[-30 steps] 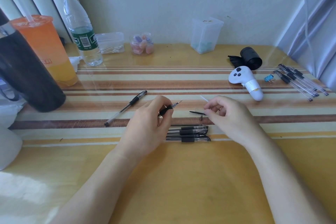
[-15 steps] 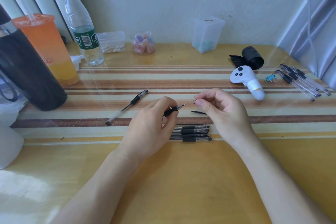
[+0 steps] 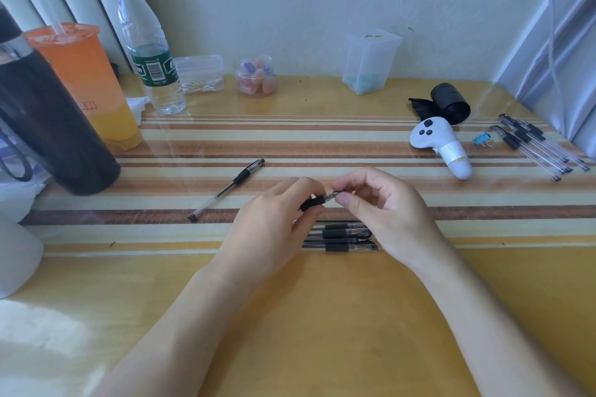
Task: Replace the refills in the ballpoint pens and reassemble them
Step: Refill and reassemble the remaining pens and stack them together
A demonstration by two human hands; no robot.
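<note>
My left hand grips a pen by its black rubber sleeve, tip pointing right. My right hand pinches the clear tip piece at the pen's front end between thumb and forefinger. Just below my hands lie several assembled black pens side by side on the striped mat. A single clear pen lies diagonally to the left. Most of the held pen's barrel is hidden under my left hand.
Several more pens lie at the far right beside a blue clip. A white controller and black roll sit back right. A dark flask, orange drink, water bottle and small containers line the left and back.
My right hand has moved left from the table to the pen's tip and now pinches the tip piece on it. The small black piece seen on the mat is no longer visible.
</note>
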